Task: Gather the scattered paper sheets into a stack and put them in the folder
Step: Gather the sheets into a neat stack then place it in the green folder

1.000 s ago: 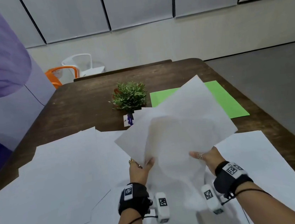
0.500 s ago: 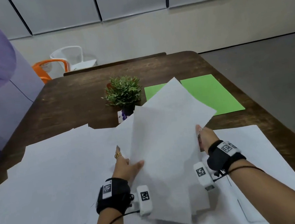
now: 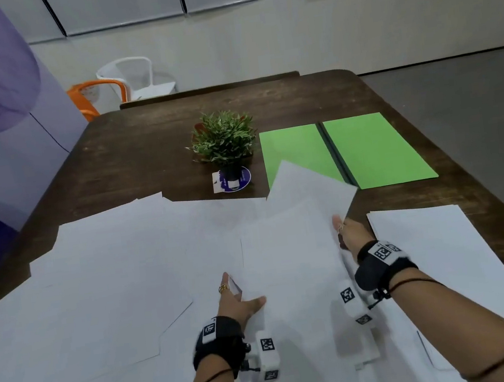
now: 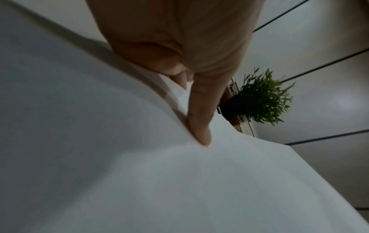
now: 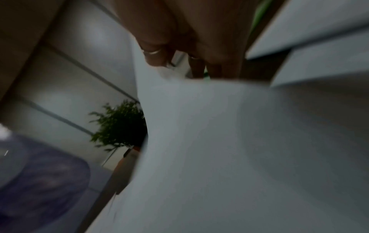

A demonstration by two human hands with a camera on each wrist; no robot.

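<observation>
Both hands hold a bunch of paper sheets (image 3: 292, 249) at lower center of the head view: left hand (image 3: 237, 300) pinches its left edge, right hand (image 3: 350, 236) fingers curl on its right edge. Open green folder (image 3: 366, 148) lies upper right on the table (image 3: 144, 153), beside a potted plant (image 3: 225, 140); more loose sheets (image 3: 95, 273) lie at left.

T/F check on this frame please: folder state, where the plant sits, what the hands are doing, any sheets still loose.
1. The green folder lies open on the table. True.
2. The potted plant stands right of the folder. False: it stands left of it.
3. Both the left hand and the right hand hold the bundle of sheets. True.
4. All sheets are in the folder. False: loose sheets still cover the table.
</observation>
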